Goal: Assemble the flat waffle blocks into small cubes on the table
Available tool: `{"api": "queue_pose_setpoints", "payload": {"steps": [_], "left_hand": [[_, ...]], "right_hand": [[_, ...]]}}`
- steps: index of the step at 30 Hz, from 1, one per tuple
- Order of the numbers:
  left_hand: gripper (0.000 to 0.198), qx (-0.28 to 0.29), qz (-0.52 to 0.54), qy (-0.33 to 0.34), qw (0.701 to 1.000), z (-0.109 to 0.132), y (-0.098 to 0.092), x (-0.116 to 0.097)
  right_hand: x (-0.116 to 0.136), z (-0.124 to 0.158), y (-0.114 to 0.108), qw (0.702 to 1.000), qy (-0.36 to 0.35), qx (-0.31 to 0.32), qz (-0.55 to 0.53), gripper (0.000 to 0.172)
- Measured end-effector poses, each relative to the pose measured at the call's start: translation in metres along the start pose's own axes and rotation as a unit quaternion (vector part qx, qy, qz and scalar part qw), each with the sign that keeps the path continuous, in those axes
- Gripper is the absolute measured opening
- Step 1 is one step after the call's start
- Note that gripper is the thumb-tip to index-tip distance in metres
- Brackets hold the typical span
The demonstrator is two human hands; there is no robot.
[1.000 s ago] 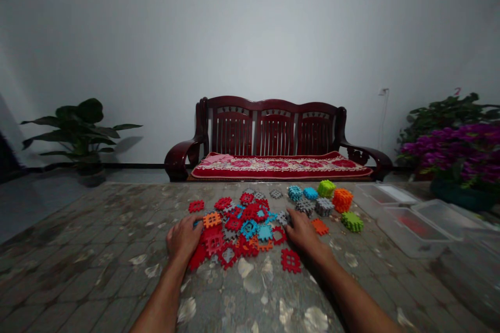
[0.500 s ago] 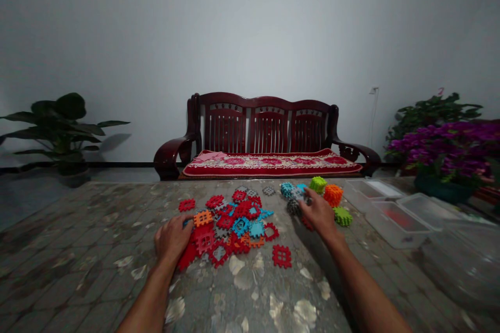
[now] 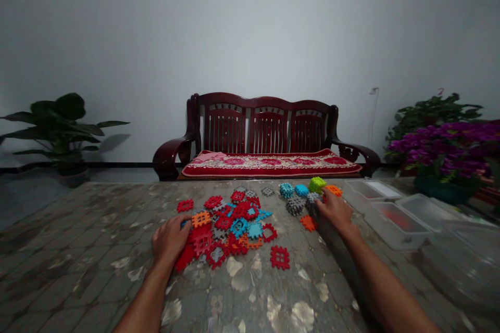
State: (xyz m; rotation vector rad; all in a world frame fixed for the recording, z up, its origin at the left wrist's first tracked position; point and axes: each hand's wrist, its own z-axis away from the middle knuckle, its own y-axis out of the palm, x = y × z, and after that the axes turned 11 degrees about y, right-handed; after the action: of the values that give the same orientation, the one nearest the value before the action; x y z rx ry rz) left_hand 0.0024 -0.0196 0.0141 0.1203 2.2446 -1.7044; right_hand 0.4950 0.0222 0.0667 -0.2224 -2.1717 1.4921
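Observation:
A pile of flat interlocking plastic tiles (image 3: 230, 226), mostly red with some blue, orange and grey, lies on the table (image 3: 78, 239). My left hand (image 3: 170, 239) rests with curled fingers on the pile's left edge. Beyond the pile stand small stacks of tiles: teal (image 3: 286, 190), blue (image 3: 301, 190), grey (image 3: 295, 205), green (image 3: 316, 184) and orange (image 3: 334, 190). My right hand (image 3: 335, 209) reaches over the stacks near the orange and green ones; its fingers are hidden. A single red tile (image 3: 280, 257) and an orange tile (image 3: 308, 222) lie apart.
Clear plastic containers and lids (image 3: 394, 218) sit at the table's right. Behind the table stands a dark wooden bench (image 3: 265, 135) with a red cushion. A leafy plant (image 3: 58, 125) is at the left, purple flowers (image 3: 449, 148) at the right.
My right hand left the pile's right edge and travelled right and away to the coloured stacks, now covering the green stack that lay nearer. My left hand stayed on the pile.

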Motion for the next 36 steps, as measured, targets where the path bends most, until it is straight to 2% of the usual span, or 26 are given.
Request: {"api": "queue_pose_setpoints", "payload": {"steps": [3, 7, 12, 16, 19, 22, 26, 31, 36], "left_hand": [[0.042, 0.000, 0.006, 0.000, 1.000, 0.000, 0.000, 0.000], [0.042, -0.003, 0.016, 0.001, 1.000, -0.001, 0.000, 0.001], [0.039, -0.017, 0.016, 0.003, 1.000, -0.001, 0.003, 0.002], [0.039, -0.017, 0.018, 0.006, 1.000, 0.001, 0.003, 0.002], [0.040, -0.013, 0.016, 0.008, 1.000, 0.001, 0.002, 0.001], [0.039, -0.009, 0.017, 0.002, 1.000, 0.000, 0.003, 0.001], [0.039, -0.017, 0.022, 0.002, 1.000, -0.001, 0.005, 0.003], [0.038, -0.010, 0.023, 0.003, 1.000, -0.001, 0.006, 0.005], [0.038, -0.011, 0.018, 0.002, 1.000, 0.001, 0.004, 0.003]], "right_hand": [[-0.003, 0.012, -0.006, 1.000, -0.023, -0.013, -0.014, 0.040], [0.000, 0.029, -0.012, 0.998, -0.028, 0.042, 0.021, 0.030], [0.001, 0.035, -0.005, 0.993, -0.053, 0.100, 0.036, 0.028], [-0.002, 0.035, 0.002, 0.993, -0.050, 0.109, 0.020, 0.028], [0.002, 0.040, 0.005, 0.991, -0.085, 0.097, -0.018, 0.028], [0.023, 0.050, 0.014, 0.978, -0.162, 0.111, -0.062, 0.029], [0.076, 0.061, 0.037, 0.954, -0.245, 0.151, -0.083, 0.043], [0.142, 0.048, 0.061, 0.955, -0.255, 0.150, 0.002, 0.053], [0.166, 0.025, 0.074, 0.960, -0.235, 0.146, 0.038, 0.044]]}}
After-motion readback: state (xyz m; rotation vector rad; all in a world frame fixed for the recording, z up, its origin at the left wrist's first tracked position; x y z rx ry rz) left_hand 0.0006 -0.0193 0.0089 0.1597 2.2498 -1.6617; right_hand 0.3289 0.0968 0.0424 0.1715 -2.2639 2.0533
